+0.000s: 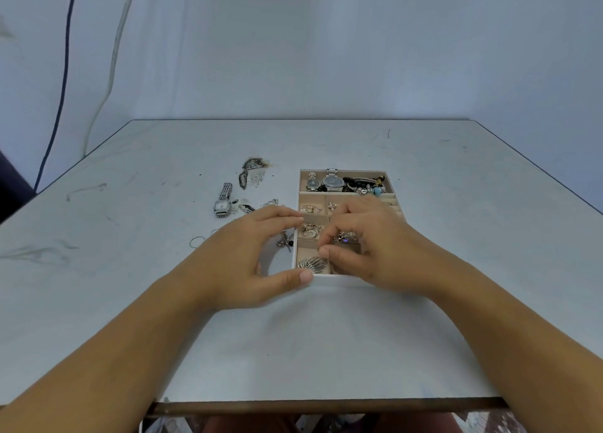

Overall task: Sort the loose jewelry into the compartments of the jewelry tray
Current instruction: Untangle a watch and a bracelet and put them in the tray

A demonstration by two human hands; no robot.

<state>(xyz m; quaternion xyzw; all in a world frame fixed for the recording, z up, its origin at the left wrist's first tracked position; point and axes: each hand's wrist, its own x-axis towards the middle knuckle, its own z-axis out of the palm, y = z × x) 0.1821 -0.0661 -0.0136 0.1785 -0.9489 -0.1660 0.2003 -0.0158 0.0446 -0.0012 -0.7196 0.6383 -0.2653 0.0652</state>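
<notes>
Working over the near half of the jewelry tray (342,280), the person seems to be in the middle of dropping one item into a compartment. The right hand (375,246) hangs over the middle-right cells, fingers curled down and closed with the thumb on a small glittering piece (346,236). Most of that piece is hidden, so I cannot tell what kind it is or whether it already touches the cell floor. The left hand (261,259) is spread, holding nothing. Its thumb rests against the tray's near-left corner and its forefinger reaches to the left wall, which looks like bracing.

The tray is partly filled. Two wristwatches (323,183) and beaded bracelets (368,184) lie in the far compartment, earrings (310,230) in the small left cells, and a silver fan-shaped brooch (313,264) in the near-left cell.

On the worktop (326,334), left of the tray, several things lie loose. They are a square-faced silver watch (223,204), a dark tangled chain (249,171), a thin hoop (195,241) and a small ornament (285,241) just beside the tray wall.

The next move probably calls for letting the piece go inside its cell without snagging its neighbours. After that, the person would likely reach left for the ornament nearest the wall.
</notes>
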